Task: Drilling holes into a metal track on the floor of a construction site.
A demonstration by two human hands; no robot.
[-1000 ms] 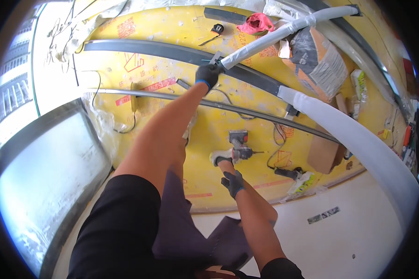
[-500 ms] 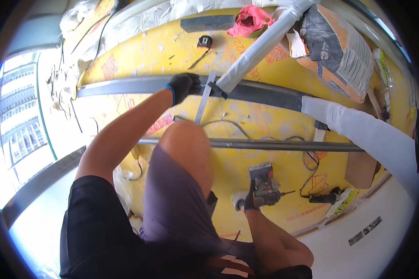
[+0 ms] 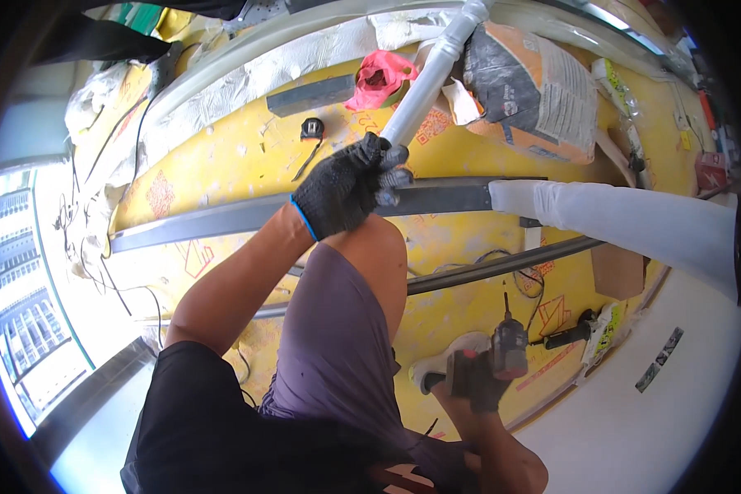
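My left hand (image 3: 350, 188), in a black glove with a blue cuff, is raised above the dark metal beam (image 3: 449, 196), over the lower end of the white-wrapped post (image 3: 424, 103). Its fingers are curled in; what they hold, if anything, is hidden. At the lower right my gloved right hand (image 3: 487, 387) grips a cordless drill (image 3: 509, 350), its thin bit pointing away from me. My bent knee (image 3: 383, 247) rises just below the left hand. The lower joint of the post is covered by that hand.
A thin dark rail (image 3: 502, 265) crosses nearer to me. On the yellow board lie a tape measure (image 3: 311, 128), a pink bag (image 3: 380, 80), a large sack (image 3: 531, 95) and a black-handled tool (image 3: 564, 336). A white-wrapped tube (image 3: 617, 216) extends right. Another person's dark-clothed leg (image 3: 107, 39) shows upper left.
My left hand has left the beam and come up and right, over the post's lower end. The drill has swung from pointing right to pointing away. The metal square is out of sight.
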